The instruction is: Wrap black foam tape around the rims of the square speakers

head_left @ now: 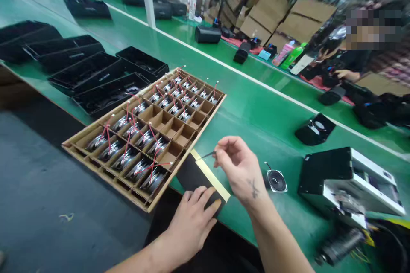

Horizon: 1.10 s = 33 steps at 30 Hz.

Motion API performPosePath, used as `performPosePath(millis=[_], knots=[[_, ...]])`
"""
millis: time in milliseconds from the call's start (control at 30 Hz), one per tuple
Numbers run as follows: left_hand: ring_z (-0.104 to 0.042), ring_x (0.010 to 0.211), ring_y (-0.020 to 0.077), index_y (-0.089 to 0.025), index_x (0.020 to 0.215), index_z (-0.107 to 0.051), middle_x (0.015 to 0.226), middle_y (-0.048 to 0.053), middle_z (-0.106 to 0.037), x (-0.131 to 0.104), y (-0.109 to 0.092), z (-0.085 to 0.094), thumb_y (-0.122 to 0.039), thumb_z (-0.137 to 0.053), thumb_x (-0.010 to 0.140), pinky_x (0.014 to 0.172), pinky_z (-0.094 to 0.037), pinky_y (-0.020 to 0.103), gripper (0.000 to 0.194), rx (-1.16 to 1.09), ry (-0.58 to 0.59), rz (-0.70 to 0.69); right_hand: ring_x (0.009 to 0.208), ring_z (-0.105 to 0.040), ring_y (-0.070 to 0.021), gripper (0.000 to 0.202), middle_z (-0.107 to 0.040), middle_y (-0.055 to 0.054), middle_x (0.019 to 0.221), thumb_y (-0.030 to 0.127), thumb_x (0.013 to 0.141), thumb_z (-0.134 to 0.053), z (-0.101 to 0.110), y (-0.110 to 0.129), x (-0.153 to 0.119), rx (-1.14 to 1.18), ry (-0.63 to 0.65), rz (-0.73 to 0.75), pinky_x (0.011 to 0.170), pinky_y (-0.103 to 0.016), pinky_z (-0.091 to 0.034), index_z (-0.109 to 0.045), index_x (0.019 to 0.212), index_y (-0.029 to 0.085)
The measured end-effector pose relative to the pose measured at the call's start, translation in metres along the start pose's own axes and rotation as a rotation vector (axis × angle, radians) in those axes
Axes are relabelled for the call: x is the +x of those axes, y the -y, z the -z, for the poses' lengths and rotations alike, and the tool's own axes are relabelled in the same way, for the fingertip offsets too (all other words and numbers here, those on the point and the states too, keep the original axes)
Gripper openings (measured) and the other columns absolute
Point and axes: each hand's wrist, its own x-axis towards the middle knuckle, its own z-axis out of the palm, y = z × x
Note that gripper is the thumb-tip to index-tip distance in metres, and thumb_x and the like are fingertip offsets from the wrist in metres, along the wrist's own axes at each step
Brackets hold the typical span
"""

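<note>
- The black pad [194,175] with its pale yellow strip [213,177] is lying at the near edge of the green table [256,128], right beside the rim of the cardboard tray [171,174]; whether the two are touching, I cannot tell.
- The left hand [194,215] is resting on the pad from above, fingers spread and slightly bent — steadying rather than gripping, it seems.
- The right hand [237,164] is pinching a thin dark strip [206,155] between thumb and forefinger, the other fingers curling in, just above the pad's yellow strip.
- The pad is looking light and matt, probably soft like foam, so it is likely sliding or bending under a one-sided pull; a flat palm near the middle is suiting it best.
- The dark strip is appearing slim and limp — easily stretching or tearing, I judge — so a fingertip pinch close to its end is making sense.
- A loose speaker [277,181] is sitting just beyond the right wrist, its cone probably delicate.
</note>
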Motion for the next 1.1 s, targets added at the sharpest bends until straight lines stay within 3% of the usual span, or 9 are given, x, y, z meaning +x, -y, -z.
performPosePath(millis=[200,333,467,533,667,767,900,1100], knots=[[-0.045,0.135,0.0339,-0.03,0.136,-0.057,0.152,0.005,-0.05,0.001,0.0,0.012,-0.025,-0.051,0.1,0.104,-0.044,0.059,0.037,-0.061,0.014,0.009,0.076,-0.062,-0.0103,0.02,-0.061,0.001,0.084,0.026,0.08,-0.076,0.012,0.027,0.033,0.113,-0.07,0.065,0.064,-0.018,-0.055,-0.063,0.092,0.018],[-0.048,0.133,0.0326,-0.028,0.135,-0.058,0.147,0.008,-0.054,0.003,0.001,0.025,-0.018,-0.052,0.096,0.107,-0.043,0.057,0.041,-0.234,0.018,0.021,0.074,-0.06,-0.0092,0.015,-0.062,0.001,0.087,0.024,0.083,-0.074,0.028,0.054,0.039,0.125,-0.071,0.141,0.071,-0.02,-0.057,-0.064,0.093,0.019],[-0.058,0.123,0.0252,-0.027,0.135,-0.058,0.136,0.009,-0.061,0.015,0.001,0.051,-0.032,-0.05,0.102,0.102,-0.049,0.041,0.035,-0.718,-0.108,0.15,0.077,-0.06,-0.0069,0.008,-0.063,0.0,0.092,0.023,0.098,-0.067,0.055,0.069,0.013,-0.105,0.121,0.227,0.074,-0.014,-0.053,-0.067,0.106,0.023],[-0.06,0.119,0.024,-0.027,0.141,-0.054,0.134,0.01,-0.062,0.027,-0.002,0.066,-0.043,-0.053,0.102,0.099,-0.05,0.036,0.042,-1.022,-0.128,0.184,0.078,-0.061,-0.0068,0.008,-0.063,0.0,0.092,0.025,0.102,-0.064,0.07,0.066,-0.007,-0.123,0.174,0.202,0.074,-0.013,-0.052,-0.065,0.11,0.025],[-0.059,0.12,0.024,-0.028,0.147,-0.049,0.14,0.011,-0.058,0.056,-0.02,0.088,-0.051,-0.064,0.096,0.091,-0.053,0.031,0.058,-1.367,-0.046,0.055,0.076,-0.06,-0.0067,0.008,-0.06,0.0,0.093,0.028,0.105,-0.061,0.094,0.05,-0.04,-0.048,0.153,0.105,0.069,-0.013,-0.052,-0.063,0.112,0.026],[-0.058,0.121,0.0247,-0.028,0.143,-0.053,0.137,0.011,-0.061,0.073,-0.041,0.091,-0.049,-0.071,0.091,0.08,-0.053,0.027,0.059,-1.425,0.058,0.044,0.076,-0.061,-0.0083,0.008,-0.059,0.0,0.093,0.028,0.104,-0.061,0.105,0.042,-0.056,0.011,0.091,0.062,0.072,-0.018,-0.055,-0.062,0.111,0.024],[-0.063,0.09,0.0166,-0.018,0.122,-0.065,0.108,0.01,-0.072,0.085,-0.065,0.084,-0.049,-0.072,0.09,0.067,-0.047,0.022,0.045,-1.375,0.116,0.186,0.078,-0.064,-0.0119,0.009,-0.06,-0.002,0.093,0.028,0.104,-0.061,0.118,0.035,-0.074,0.053,0.015,0.078,0.075,-0.023,-0.057,-0.062,0.111,0.022],[-0.051,0.067,0.009,-0.016,0.095,-0.066,0.075,0.0,-0.062,0.091,-0.079,0.07,-0.053,-0.076,0.085,0.057,-0.037,0.019,0.04,-1.294,0.116,0.274,0.079,-0.063,-0.0125,0.01,-0.059,-0.002,0.093,0.029,0.105,-0.059,0.147,0.021,-0.103,0.088,-0.078,0.11,0.076,-0.024,-0.055,-0.061,0.113,0.024]])
